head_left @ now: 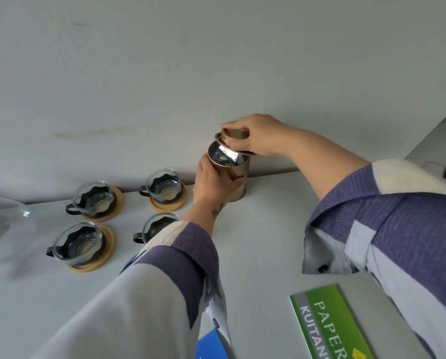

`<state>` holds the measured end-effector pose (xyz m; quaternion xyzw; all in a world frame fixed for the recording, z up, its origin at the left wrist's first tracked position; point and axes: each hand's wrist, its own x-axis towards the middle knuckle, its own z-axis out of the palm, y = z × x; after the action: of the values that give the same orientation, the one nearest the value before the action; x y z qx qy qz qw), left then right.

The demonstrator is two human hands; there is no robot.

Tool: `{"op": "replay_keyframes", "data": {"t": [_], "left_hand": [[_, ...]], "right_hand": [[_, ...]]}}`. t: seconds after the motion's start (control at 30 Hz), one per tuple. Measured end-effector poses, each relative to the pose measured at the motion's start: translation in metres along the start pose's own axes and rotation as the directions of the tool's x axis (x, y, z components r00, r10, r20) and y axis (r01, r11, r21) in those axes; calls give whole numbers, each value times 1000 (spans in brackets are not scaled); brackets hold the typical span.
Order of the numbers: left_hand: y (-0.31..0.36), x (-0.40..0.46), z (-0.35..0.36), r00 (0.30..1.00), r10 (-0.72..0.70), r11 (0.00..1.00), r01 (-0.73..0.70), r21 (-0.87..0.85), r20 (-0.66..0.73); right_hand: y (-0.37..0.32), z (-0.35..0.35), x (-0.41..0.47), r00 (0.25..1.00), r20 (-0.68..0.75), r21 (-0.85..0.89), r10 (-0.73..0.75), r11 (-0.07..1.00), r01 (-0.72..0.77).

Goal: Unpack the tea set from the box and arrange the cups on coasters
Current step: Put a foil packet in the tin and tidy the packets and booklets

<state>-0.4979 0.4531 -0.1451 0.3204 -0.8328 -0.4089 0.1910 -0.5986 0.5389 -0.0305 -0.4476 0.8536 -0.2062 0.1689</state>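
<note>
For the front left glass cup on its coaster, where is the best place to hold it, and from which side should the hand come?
Probably by its dark handle, coming from the left. The front left cup stands upright on its wooden coaster and the handle sticks out to the left, away from the other cups, so fingers can likely pinch it freely there.

4 glass cups point(95, 198) upright on wood coasters point(114, 207).

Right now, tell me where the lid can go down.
Bare table lies between the tin and the green booklet, below the right hand holding the lid. Left is crowded: four cups on coasters.
</note>
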Motion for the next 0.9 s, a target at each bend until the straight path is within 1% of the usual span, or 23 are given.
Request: {"op": "replay_keyframes", "data": {"t": [0.07, 0.13, 0.23, 0.33, 0.43, 0.5, 0.6, 0.67, 0.73, 0.9], "left_hand": [[4, -2, -3, 999, -16, 999, 17, -29, 29], [7, -4, -8, 997, -37, 996, 43, -84, 70], [13, -6, -20, 996, -25, 993, 34, -109, 84], [20, -6, -30, 999, 38, 998, -36, -61, 36], [22, -1, -29, 1000, 25, 999, -25, -30, 18], [21, 1, -27, 1000, 3, 999, -3, -35, 9], [19, 3, -25, 1000, 15, 1000, -14, -24, 16], [17, 4, -26, 999, 30, 1000, -30, -7, 24], [16, 5, -26, 999, 38, 999, -38, -4, 27], [18, 3, -26, 999, 31, 1000, -30, -6, 40]], "right_hand": [[2, 3, -18, 993, -117, 131, 31, 991, -16], [6, 5, -37, 975, -194, 242, 108, 969, -59], [17, 18, -66, 943, -241, 384, 229, 915, -124], [27, 50, -91, 926, -220, 434, 307, 881, -189], [33, 96, -104, 939, -161, 390, 303, 894, -221], [36, 124, -105, 948, -163, 300, 274, 929, -217], [34, 154, -102, 942, -240, 123, 234, 970, -210], [31, 168, -101, 936, -300, 42, 183, 983, -179], [29, 179, -101, 936, -324, -28, 141, 987, -159], [25, 190, -99, 911, -387, -104, 146, 974, -200]]}}
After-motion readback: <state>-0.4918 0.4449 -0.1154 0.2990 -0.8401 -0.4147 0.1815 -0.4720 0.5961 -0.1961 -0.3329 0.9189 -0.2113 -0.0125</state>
